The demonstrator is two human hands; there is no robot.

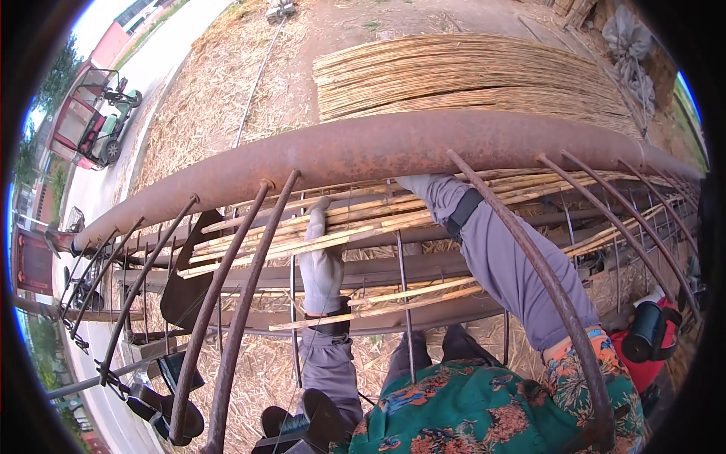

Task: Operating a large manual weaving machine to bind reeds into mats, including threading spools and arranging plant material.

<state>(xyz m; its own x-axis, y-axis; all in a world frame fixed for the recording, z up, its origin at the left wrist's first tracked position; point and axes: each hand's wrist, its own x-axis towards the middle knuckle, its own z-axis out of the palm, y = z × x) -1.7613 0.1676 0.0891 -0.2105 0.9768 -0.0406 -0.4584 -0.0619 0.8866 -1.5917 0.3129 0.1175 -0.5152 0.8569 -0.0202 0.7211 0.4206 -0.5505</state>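
Observation:
Long yellow reed stalks [378, 222] lie crosswise inside a rusty metal frame. My left hand [321, 261], in a pale glove, reaches up among them and appears closed round a few stalks near their left ends. Some stalks cross in front of this hand and hide part of its fingers. Farther right, my right hand [417, 182], also pale-gloved, is at the stalks just under the thick top pipe [363, 144]. Its fingers are hidden there. Loose stalks [401, 300] also cross lower down, near my left wrist.
Slanting rusty rods [249, 310] stand between me and the stalks. Beyond the frame lies a wide mat of reeds [469, 76] on straw-strewn ground. A red three-wheeled vehicle [91, 121] is parked on the road at left. A red bag [643, 344] hangs at my right.

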